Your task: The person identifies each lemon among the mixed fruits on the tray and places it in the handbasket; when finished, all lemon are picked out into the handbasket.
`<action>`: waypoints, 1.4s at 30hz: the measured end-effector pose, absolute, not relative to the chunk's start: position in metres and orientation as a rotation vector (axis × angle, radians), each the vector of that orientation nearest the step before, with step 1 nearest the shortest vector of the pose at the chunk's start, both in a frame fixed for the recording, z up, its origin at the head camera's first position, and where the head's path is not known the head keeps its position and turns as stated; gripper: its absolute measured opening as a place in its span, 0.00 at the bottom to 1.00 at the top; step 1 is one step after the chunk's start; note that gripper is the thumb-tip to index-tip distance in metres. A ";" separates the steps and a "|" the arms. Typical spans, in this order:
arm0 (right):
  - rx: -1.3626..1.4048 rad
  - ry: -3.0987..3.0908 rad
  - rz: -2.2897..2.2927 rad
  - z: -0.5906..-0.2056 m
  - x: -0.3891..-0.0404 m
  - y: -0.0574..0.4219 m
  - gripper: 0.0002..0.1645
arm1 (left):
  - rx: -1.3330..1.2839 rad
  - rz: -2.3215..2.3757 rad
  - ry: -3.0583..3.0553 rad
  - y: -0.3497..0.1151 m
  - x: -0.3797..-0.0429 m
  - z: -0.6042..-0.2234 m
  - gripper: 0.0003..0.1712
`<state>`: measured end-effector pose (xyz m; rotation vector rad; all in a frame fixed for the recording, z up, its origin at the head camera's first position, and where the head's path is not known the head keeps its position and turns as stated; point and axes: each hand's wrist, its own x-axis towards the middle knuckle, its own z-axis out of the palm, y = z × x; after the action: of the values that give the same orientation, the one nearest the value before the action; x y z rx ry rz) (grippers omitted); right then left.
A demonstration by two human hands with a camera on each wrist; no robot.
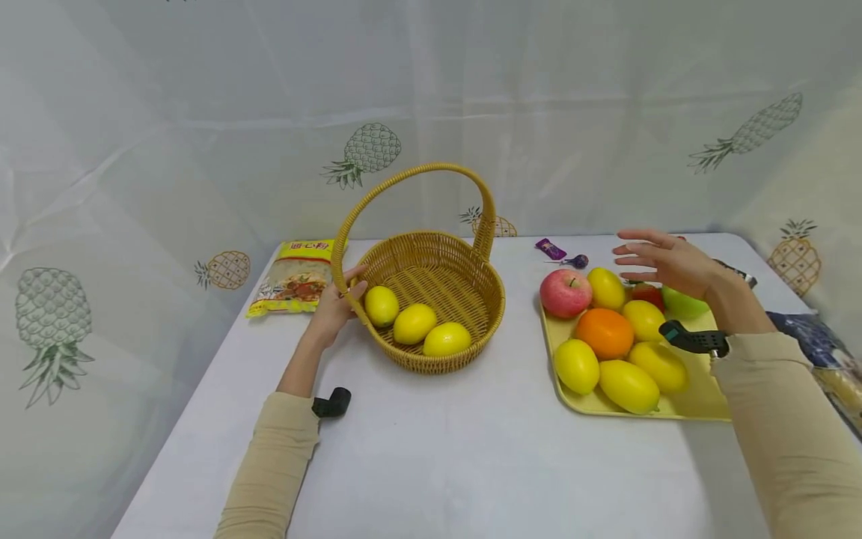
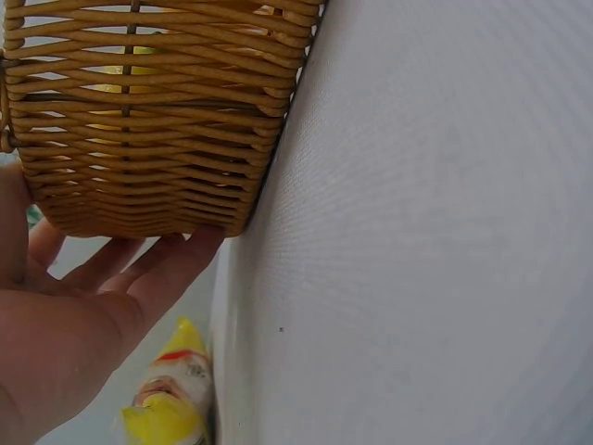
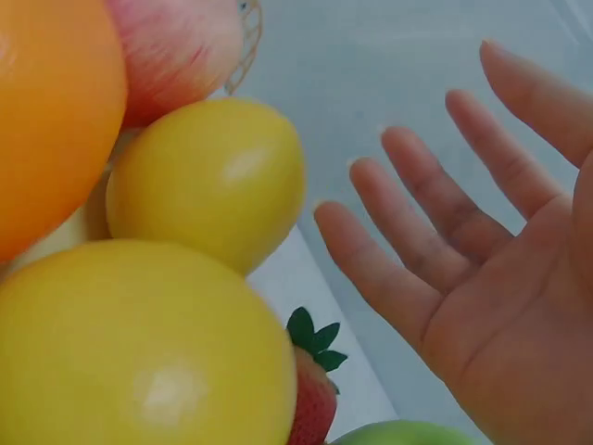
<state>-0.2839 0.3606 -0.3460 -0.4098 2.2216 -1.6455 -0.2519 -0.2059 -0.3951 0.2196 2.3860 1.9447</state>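
Observation:
A wicker basket with a tall arched handle stands on the table and holds three lemons, one of them a lemon in the middle. At its left side my left hand rests against the woven wall, its fairly straight fingers touching the outside in the left wrist view. Over the back of a yellow tray my right hand hovers with spread fingers, holding nothing. On the tray lie several lemons, an orange, a red apple, a strawberry and a green fruit, partly hidden.
Behind my left hand lies a yellow food packet. A purple-wrapped sweet and a lollipop lie behind the tray. Another packet is at the right edge. A pineapple-print curtain hangs behind the white table.

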 end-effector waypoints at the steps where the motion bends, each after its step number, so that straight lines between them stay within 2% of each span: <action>1: -0.381 2.249 -1.620 -0.348 -0.284 0.362 0.21 | 0.226 1.943 2.386 -0.206 -0.252 -0.395 0.30; 8: -0.356 2.470 -1.252 -0.355 -0.283 0.356 0.33 | 0.201 1.939 2.375 -0.207 -0.253 -0.397 0.31; 19: -0.450 2.537 -0.962 -0.366 -0.288 0.344 0.39 | 0.218 1.956 2.370 -0.207 -0.252 -0.396 0.30; 26: -0.422 2.586 -0.993 -0.362 -0.286 0.348 0.40 | 0.222 1.955 2.378 -0.207 -0.252 -0.397 0.31; 33: -0.371 2.577 -1.221 -0.327 -0.280 0.352 0.37 | 0.211 1.948 2.362 -0.203 -0.247 -0.387 0.30; 39: -0.496 2.402 -1.498 -0.298 -0.276 0.328 0.29 | 0.207 1.937 2.402 -0.206 -0.254 -0.397 0.30; 42: -0.562 2.289 -1.520 -0.290 -0.275 0.305 0.29 | 0.201 1.941 2.399 -0.206 -0.254 -0.398 0.30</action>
<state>-0.2747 0.3045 -0.2897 -0.5620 2.2891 -1.5200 -0.2539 -0.2056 -0.3978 0.2008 2.3989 1.9409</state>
